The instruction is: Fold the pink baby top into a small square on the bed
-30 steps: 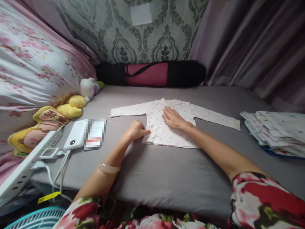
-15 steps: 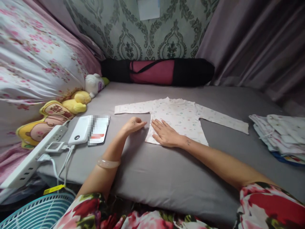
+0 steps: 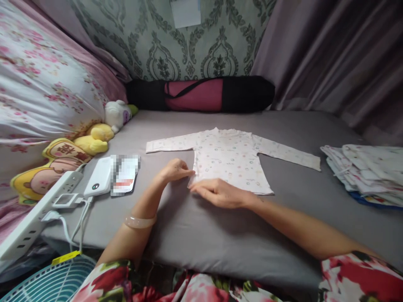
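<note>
Closest in are the person's red flowery sleeves (image 3: 359,277). At the low left is a round blue-green thing (image 3: 56,279) with thin bars, and a yellow tag (image 3: 66,257) is by its top. The left arm wears a pale ring (image 3: 140,222).

The right hand (image 3: 222,193) is palm down with bent fingers, at the bottom left corner of the shirt (image 3: 233,159). It is blurry, so I cannot tell if it grips the cloth. The left hand (image 3: 177,170) is just past it, with its thumb and finger nipping the shirt's left edge.

The shirt is white with little pictures. It lies flat in the middle of the gray bed (image 3: 189,243), with its 2 arms stretched out wide.

On the left are a long white strip (image 3: 34,218) with plugs, a power bank (image 3: 99,176) and a phone (image 3: 127,174). On the right is a pile of clothes (image 3: 368,172).

Beyond the strip, 3 soft toys (image 3: 94,140) sit in a row. At the back lies a long black and pink bag (image 3: 193,95), by the patterned wall (image 3: 189,54).
</note>
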Tool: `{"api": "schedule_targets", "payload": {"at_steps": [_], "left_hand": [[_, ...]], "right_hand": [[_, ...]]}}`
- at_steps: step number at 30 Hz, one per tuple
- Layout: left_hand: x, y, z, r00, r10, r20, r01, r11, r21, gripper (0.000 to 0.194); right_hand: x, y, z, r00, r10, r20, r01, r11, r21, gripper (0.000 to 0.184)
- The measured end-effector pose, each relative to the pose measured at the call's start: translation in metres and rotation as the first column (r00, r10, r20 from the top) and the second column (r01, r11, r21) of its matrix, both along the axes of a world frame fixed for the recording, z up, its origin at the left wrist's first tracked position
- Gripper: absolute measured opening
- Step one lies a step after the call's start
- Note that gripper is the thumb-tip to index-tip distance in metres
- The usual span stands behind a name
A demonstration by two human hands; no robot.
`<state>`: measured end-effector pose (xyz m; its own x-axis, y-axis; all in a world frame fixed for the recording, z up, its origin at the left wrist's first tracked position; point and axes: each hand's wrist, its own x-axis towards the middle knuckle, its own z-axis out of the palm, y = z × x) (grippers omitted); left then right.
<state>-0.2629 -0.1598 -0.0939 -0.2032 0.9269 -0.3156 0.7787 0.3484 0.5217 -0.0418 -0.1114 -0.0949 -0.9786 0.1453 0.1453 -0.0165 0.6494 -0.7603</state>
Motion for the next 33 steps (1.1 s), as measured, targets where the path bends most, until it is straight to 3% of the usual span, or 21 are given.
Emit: {"api": "schedule_targets", "payload": {"at_steps": [3,6,8,14,19,25,30,33], "left_hand": [[0.002,0.0,-0.001,0.997,-0.065,-0.046,0.065,0.998,-0.006,0.046],[0.005,0.0,0.0,0.992,-0.094,-0.086,0.096,0.995,0.014,0.045],[0.006,-0.001,0.001,0.989,-0.109,-0.095,0.11,0.994,0.009,0.042],[0.01,-0.002,0.008,0.981,-0.144,-0.132,0.136,0.988,-0.069,0.031],[0.015,-0.003,0.015,0.966,-0.16,-0.201,0.136,0.982,-0.129,0.025],[0.014,-0.003,0.016,0.964,-0.167,-0.205,0.136,0.978,-0.157,0.023],[0.005,-0.005,0.009,0.977,-0.17,-0.128,0.153,0.98,-0.13,0.026],[0.005,-0.004,0.005,0.978,-0.132,-0.16,0.134,0.991,0.002,0.029]], "right_hand": [[-0.016,0.026,-0.016,0.975,-0.212,-0.071,0.222,0.953,0.205,0.042],[-0.028,0.039,-0.033,0.984,-0.177,0.03,0.149,0.901,0.408,0.049],[-0.033,0.039,-0.04,0.986,-0.125,0.111,0.06,0.886,0.46,0.054],[-0.034,0.044,-0.04,0.963,-0.164,0.213,0.034,0.86,0.51,0.063],[-0.031,0.075,-0.038,0.907,-0.321,0.274,0.128,0.829,0.545,0.064],[-0.011,0.108,-0.039,0.79,-0.544,0.284,0.307,0.751,0.584,0.063],[0.023,0.1,-0.038,0.688,-0.67,0.28,0.42,0.682,0.599,0.063],[0.048,0.086,-0.039,0.678,-0.684,0.269,0.429,0.665,0.611,0.063]]}}
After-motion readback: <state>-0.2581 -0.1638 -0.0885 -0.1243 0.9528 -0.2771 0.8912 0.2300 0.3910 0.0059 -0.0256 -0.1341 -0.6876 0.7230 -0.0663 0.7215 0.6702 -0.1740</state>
